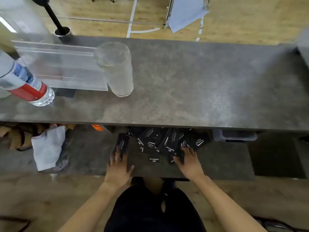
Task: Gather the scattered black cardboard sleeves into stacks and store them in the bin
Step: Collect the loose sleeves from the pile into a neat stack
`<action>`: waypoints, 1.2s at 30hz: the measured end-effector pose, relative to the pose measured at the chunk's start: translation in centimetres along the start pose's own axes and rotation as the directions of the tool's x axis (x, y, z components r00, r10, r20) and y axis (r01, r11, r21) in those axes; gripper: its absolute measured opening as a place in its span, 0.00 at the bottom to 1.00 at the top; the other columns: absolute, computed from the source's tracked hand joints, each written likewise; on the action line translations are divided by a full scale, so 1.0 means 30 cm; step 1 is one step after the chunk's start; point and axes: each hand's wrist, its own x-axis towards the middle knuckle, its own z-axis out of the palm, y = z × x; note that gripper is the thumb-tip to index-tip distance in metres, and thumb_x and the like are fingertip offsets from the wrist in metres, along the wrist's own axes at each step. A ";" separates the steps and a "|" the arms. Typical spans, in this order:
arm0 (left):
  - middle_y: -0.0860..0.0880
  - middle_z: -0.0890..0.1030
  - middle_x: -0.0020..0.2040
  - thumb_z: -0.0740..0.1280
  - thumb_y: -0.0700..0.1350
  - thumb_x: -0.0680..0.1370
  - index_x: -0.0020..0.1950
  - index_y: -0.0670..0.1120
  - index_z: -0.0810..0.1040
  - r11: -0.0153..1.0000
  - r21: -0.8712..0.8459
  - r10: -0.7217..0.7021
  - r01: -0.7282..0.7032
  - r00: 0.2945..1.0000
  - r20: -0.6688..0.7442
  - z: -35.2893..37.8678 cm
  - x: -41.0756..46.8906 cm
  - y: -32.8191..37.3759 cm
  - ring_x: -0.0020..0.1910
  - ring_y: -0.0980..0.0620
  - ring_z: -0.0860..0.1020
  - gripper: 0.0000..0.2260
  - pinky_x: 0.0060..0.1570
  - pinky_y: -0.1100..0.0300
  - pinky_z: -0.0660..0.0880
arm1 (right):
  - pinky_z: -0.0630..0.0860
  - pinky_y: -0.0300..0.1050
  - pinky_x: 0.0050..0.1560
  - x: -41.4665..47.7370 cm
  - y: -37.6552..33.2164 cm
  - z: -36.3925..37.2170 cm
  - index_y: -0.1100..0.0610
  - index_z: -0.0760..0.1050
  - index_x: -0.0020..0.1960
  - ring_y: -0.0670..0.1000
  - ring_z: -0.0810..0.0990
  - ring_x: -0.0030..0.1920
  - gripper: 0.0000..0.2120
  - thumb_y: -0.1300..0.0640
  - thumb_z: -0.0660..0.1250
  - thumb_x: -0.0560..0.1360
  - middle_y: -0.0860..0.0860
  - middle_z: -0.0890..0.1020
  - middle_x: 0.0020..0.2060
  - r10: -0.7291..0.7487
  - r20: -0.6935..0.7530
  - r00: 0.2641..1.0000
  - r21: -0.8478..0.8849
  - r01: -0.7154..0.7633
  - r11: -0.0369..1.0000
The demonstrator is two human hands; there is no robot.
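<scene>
Several black cardboard sleeves (164, 142) with white print lie scattered in a loose pile on the lower grey shelf (93, 158), just under the edge of the upper counter. My left hand (119, 166) lies flat on the shelf, its fingertips on one sleeve (122, 142) at the pile's left end. My right hand (189, 162) rests with spread fingers on the sleeves at the pile's right side. A grey plastic bin (234, 135) sits on the shelf to the right, partly hidden under the counter.
The upper grey counter (192, 84) carries a clear glass (115, 67), a water bottle (25, 84) and a clear plastic box (58, 66). A white cloth (48, 148) and brown items lie on the shelf's left. My legs are below.
</scene>
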 end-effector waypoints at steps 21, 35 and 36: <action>0.40 0.75 0.65 0.73 0.39 0.70 0.70 0.43 0.72 0.874 -0.405 -0.330 0.267 0.939 -0.094 0.107 0.256 0.103 0.65 0.36 0.69 0.29 0.67 0.46 0.65 | 0.72 0.57 0.69 0.319 -0.064 0.180 0.61 0.70 0.68 0.61 0.74 0.67 0.40 0.46 0.82 0.65 0.59 0.76 0.65 0.313 -0.021 0.950 0.366 -0.284 0.886; 0.46 0.86 0.52 0.78 0.43 0.73 0.54 0.43 0.82 0.176 -0.956 -0.384 0.236 0.911 0.154 0.072 0.352 0.176 0.54 0.45 0.84 0.11 0.56 0.50 0.81 | 0.83 0.45 0.46 0.319 0.050 0.159 0.49 0.80 0.54 0.52 0.86 0.51 0.13 0.60 0.77 0.73 0.48 0.86 0.48 0.141 0.050 0.989 0.709 -0.135 0.693; 0.46 0.86 0.50 0.78 0.41 0.73 0.51 0.43 0.82 0.169 -0.962 -0.407 0.215 0.904 0.131 0.081 0.368 0.179 0.53 0.44 0.85 0.10 0.55 0.49 0.81 | 0.81 0.40 0.44 0.320 0.048 0.157 0.50 0.81 0.54 0.51 0.86 0.51 0.13 0.62 0.77 0.73 0.47 0.87 0.47 0.118 0.043 0.992 0.721 -0.113 0.684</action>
